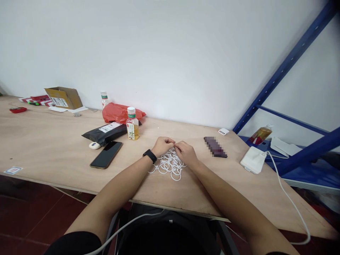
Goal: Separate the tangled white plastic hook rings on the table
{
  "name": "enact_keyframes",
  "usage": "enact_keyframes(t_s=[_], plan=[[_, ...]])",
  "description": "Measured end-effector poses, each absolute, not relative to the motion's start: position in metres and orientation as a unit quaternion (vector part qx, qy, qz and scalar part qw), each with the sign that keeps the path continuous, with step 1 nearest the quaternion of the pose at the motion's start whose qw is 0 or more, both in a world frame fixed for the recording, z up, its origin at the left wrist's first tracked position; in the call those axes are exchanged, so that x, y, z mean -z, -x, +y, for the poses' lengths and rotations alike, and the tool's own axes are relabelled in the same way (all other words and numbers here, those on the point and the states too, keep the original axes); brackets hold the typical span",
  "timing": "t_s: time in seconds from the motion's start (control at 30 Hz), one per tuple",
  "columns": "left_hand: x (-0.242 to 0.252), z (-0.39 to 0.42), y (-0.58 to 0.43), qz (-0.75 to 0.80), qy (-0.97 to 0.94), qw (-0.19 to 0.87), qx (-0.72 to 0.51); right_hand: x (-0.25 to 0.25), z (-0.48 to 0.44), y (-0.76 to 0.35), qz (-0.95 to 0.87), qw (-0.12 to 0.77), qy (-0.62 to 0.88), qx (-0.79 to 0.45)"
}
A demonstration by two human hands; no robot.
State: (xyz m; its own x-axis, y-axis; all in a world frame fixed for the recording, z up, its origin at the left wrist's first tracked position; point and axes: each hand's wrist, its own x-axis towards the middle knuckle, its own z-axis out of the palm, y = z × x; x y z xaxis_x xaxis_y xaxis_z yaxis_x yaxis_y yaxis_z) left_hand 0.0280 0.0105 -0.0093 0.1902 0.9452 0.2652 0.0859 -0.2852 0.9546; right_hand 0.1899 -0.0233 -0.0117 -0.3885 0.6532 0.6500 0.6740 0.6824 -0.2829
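A tangled heap of white plastic rings [169,165] lies on the plywood table [47,141] right under my hands. My left hand [162,146], with a black wristband [149,156] on its wrist, and my right hand [186,153] meet above the heap. Their fingertips come together close to the top of the rings. The fingers are curled and hide whatever may be between them, so I cannot tell if they grip a ring.
A black phone [106,154] lies left of my hands, beyond it a tea bottle [132,124] and black parcel [105,134]. A blurred dark object [215,147] lies right. A white charger [253,159] trails a cable off the table's edge. Blue shelving [287,85] stands at right.
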Motion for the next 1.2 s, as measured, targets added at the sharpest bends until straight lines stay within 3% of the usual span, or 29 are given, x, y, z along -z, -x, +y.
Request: enact_keyframes(t_s=[0.33, 0.53, 0.67, 0.83, 1.2], plan=[[0.006, 0.013, -0.017, 0.408, -0.707, 0.393, -0.423, 0.011, -0.014, -0.195, -0.783, 0.428, 0.446, -0.072], [0.006, 0.003, 0.016, 0.392, -0.882, 0.238, -0.106, 0.014, -0.010, -0.231, -0.846, 0.276, 0.441, -0.115], [0.015, -0.002, 0.015, 0.380, -0.904, 0.196, -0.028, 0.021, -0.017, -0.236, -0.879, 0.172, 0.420, -0.145], [0.024, -0.005, 0.006, 0.377, -0.907, 0.176, -0.065, 0.029, -0.015, -0.231, -0.883, 0.159, 0.417, -0.144], [0.012, -0.001, 0.001, 0.360, -0.886, 0.164, -0.242, 0.019, -0.014, -0.230, -0.855, 0.271, 0.427, -0.117]])
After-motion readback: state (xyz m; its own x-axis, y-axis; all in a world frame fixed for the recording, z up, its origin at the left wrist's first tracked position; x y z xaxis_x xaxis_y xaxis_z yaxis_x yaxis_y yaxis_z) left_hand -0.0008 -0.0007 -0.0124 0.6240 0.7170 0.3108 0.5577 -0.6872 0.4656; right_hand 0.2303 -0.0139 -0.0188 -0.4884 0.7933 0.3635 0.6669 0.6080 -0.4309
